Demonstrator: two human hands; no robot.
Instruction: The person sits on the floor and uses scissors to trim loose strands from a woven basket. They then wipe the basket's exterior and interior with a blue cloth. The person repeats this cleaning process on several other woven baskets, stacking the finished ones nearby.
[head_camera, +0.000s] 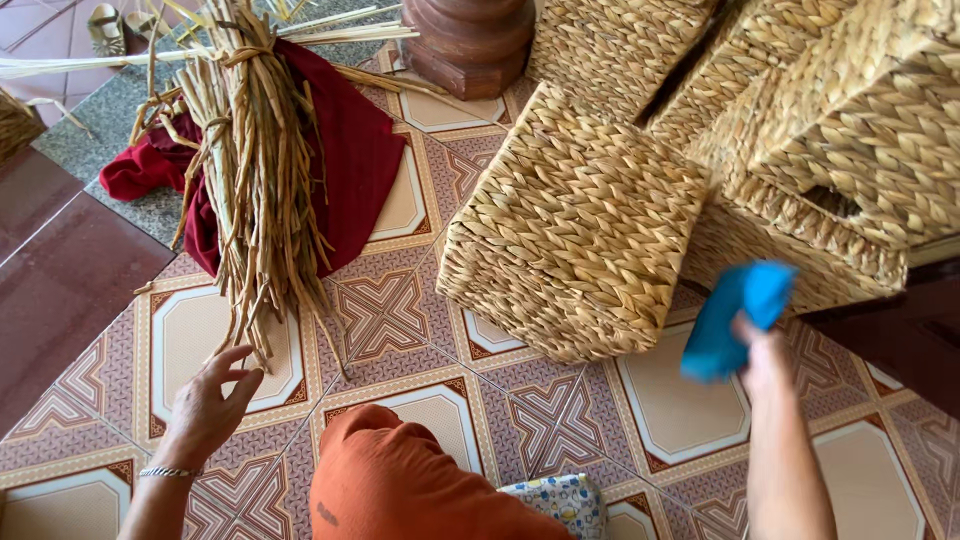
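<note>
Woven straw baskets (590, 220) stacked far right. A tied bundle of dried reeds (255, 170) runs near-to-far on red cloth (350, 150) — its cut ends just beyond my open left hand (205, 410), the nearer one. My right hand (765, 355) grips something blue (735, 315) — blurred.
</note>
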